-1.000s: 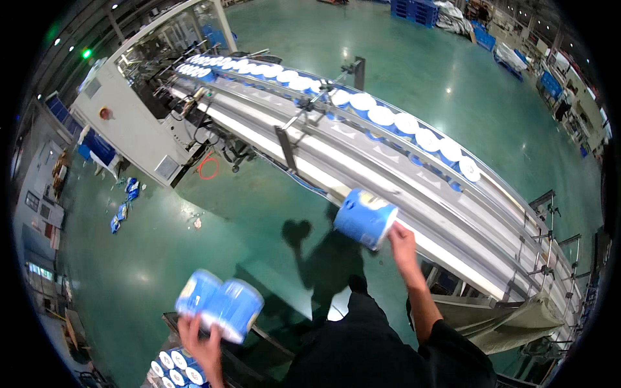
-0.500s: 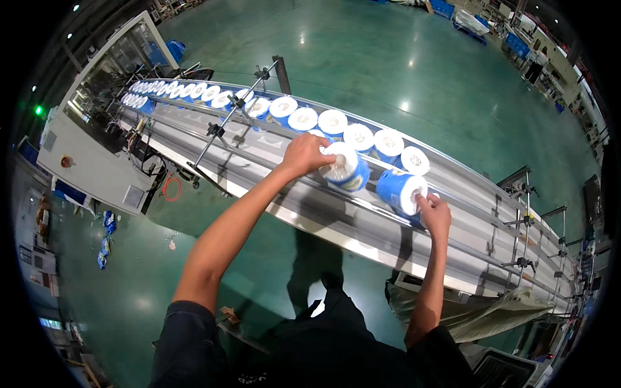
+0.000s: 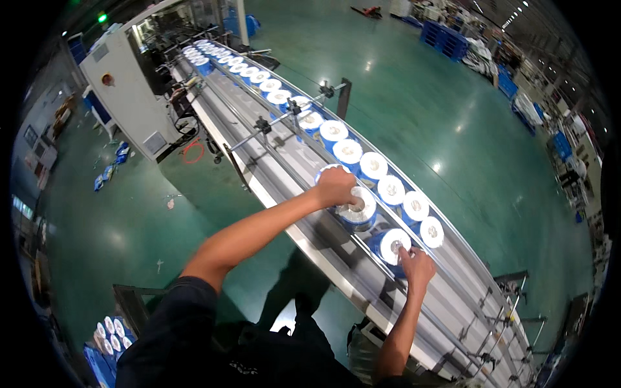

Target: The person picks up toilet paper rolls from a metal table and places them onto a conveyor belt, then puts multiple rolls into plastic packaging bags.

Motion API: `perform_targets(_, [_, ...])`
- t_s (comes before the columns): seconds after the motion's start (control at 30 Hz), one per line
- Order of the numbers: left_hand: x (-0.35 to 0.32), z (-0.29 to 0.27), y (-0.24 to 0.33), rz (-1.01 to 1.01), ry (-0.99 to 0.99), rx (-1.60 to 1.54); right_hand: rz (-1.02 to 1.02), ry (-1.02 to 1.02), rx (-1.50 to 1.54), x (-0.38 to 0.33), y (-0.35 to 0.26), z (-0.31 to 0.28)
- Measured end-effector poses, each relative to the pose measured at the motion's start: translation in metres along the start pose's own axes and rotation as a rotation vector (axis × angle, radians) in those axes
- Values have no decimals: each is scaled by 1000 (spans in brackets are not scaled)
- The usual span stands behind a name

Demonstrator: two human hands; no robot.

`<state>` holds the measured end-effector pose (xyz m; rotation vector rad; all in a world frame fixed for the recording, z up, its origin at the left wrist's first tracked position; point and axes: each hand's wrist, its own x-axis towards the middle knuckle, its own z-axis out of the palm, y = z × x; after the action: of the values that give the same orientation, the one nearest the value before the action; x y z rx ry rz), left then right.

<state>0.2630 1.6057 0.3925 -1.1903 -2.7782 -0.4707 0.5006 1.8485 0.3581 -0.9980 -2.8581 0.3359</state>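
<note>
My left hand (image 3: 336, 186) is closed on a paper roll (image 3: 362, 218) in blue printed wrap, its thumb at the hole in the white top. Just nearer and to the right, a second paper roll (image 3: 383, 251) stands slightly tilted, with the fingers of my right hand (image 3: 419, 268) hooked at its core. Both rolls are on the near side of a metal guide rail on the conveyor (image 3: 317, 242). Beyond the rail a line of similar rolls (image 3: 373, 166) stands upright. Partly behind my left hand another roll (image 3: 328, 171) shows its white rim.
A rod with clamps (image 3: 288, 116) crosses above the conveyor. At the conveyor's far left end stands a pale machine cabinet (image 3: 126, 97). More wrapped rolls (image 3: 113, 333) are stacked at the lower left. Metal guide posts (image 3: 514, 317) rise at the right end.
The view has turned, so the conveyor runs more steeply down to the right. Both held rolls have come more upright and closer together; each hand keeps its hold.
</note>
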Motion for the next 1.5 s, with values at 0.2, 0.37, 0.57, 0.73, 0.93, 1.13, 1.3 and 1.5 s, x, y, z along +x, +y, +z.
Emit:
perform_targets(0.2, [8,42,-11,-83,-76,158,-126,88,1,-5,-33,-10])
perform_targets(0.37, [-122,2,-12,-208,361,-199,-616,360,203,-46,-68,9])
perform_targets(0.57, [-500,81,44,-1162,264,-488,-1336,-298,571,-180,-182,70])
perform_targets(0.73, [-697,190,262,-2011,552,-1283,-1918,-807,471,-311,-233,65])
perform_targets(0.93, [-614,197,464,-1603,2437,-1971,-2557,-1178,457,-442,-230,88])
perform_targets(1.13, [-506,147,504,-763,3504,-1665,-2846,-1414,393,-528,-193,125])
perform_targets(1.3, [-518,253,516,-1338,3368,-1413,-2595,-1837,60,-615,-187,85])
perform_targets(1.5, [-565,210,531,-1721,2990,-1446,-2740,-1861,108,-750,-171,83])
